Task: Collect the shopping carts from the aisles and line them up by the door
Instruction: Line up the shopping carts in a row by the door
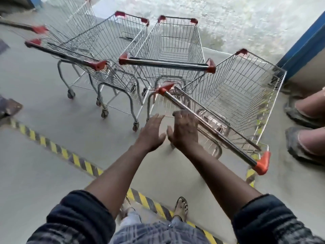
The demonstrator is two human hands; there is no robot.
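Several wire shopping carts with red corner caps stand side by side on the grey floor. The rightmost cart point(235, 95) is turned at an angle, its chrome handle bar point(207, 127) running from upper left to lower right. My right hand point(184, 131) is open, fingers straight, at the left part of that bar; whether it touches is unclear. My left hand point(151, 132) is open with spread fingers just left of it, holding nothing. The middle cart point(174, 48) and the left cart point(98, 55) are side by side beyond.
A yellow-and-black hazard stripe point(77, 159) crosses the floor under my arms. Another person's feet in sandals point(306, 131) stand at the right edge. A blue door frame point(302, 44) rises at the upper right, with rough pale ground point(246, 18) outside.
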